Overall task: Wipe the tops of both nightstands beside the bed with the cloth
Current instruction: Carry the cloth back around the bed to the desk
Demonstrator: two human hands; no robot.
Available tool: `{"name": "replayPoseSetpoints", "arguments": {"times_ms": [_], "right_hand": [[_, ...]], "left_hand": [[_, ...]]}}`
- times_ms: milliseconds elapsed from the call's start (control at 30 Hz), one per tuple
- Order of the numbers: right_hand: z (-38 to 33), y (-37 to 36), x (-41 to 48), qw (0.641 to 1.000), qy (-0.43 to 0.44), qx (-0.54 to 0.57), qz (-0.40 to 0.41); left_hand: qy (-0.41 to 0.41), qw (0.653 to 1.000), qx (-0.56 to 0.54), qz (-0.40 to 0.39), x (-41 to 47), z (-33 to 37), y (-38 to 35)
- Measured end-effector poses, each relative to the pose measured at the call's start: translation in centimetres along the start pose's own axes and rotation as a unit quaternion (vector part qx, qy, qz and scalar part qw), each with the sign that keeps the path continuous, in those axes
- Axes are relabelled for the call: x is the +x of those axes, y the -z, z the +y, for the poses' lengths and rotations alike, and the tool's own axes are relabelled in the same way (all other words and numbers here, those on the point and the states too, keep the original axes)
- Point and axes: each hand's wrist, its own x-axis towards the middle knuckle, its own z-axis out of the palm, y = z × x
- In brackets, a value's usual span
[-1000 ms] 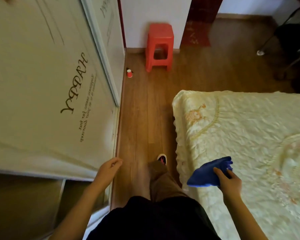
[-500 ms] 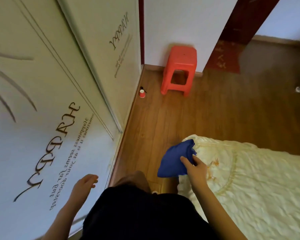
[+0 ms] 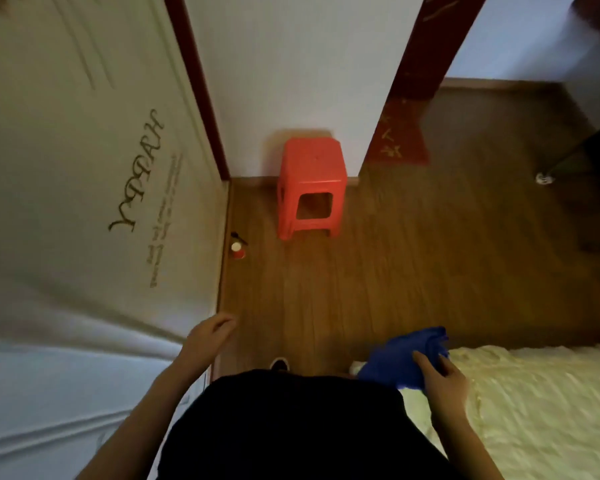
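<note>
A person rounded the bed (image 3: 520, 403), right hand (image 3: 442, 379) bunched around the blue cloth (image 3: 406, 358) at four o'clock, left hand (image 3: 208, 336) loose and empty. No nightstand showed; keeping the cloth gathered seemed wise.

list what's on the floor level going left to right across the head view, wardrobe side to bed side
wardrobe door → small red cup → red stool → blue cloth held in the right hand → bed
</note>
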Motion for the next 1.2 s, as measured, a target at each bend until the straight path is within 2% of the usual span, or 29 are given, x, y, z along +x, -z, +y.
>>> {"name": "replayPoseSetpoints", "arguments": {"times_ms": [133, 300, 433, 567, 700, 867, 1033, 1200], "right_hand": [[-4.8, -1.0, 4.7, 0.998, -0.026, 0.047, 0.041], [-10.4, -4.0, 11.5, 0.993, -0.049, 0.070, 0.080], [-15.3, -6.7, 18.7, 0.993, -0.059, 0.074, 0.070], [-21.2, -9.2, 25.5, 0.994, -0.059, 0.078, 0.039], [-27.4, -10.2, 31.6, 0.994, -0.045, 0.092, 0.023], [-33.7, -9.2, 38.5, 0.990, -0.035, 0.133, 0.042], [-37.8, -6.3, 46.6, 0.980, -0.051, 0.172, 0.085], [-40.4, -1.7, 55.0, 0.955, -0.103, 0.205, 0.187]], "left_hand": [[-0.053, 0.996, 0.038, -0.066, 9.7, 8.8, 1.1], [-0.053, 0.992, 0.052, -0.106, 19.3, 15.0, 0.0], [-0.034, 0.993, 0.060, -0.094, 25.9, 18.4, -1.7], [0.035, 0.994, 0.073, -0.074, 32.0, 21.8, -2.1], [0.036, 0.992, 0.101, -0.068, 39.0, 25.5, -2.0], [0.034, 0.993, 0.097, -0.054, 46.8, 33.9, -3.6], [0.011, 0.984, 0.138, -0.113, 57.0, 42.6, -9.0], [-0.077, 0.962, 0.179, -0.191, 66.0, 56.1, -18.5]]}}
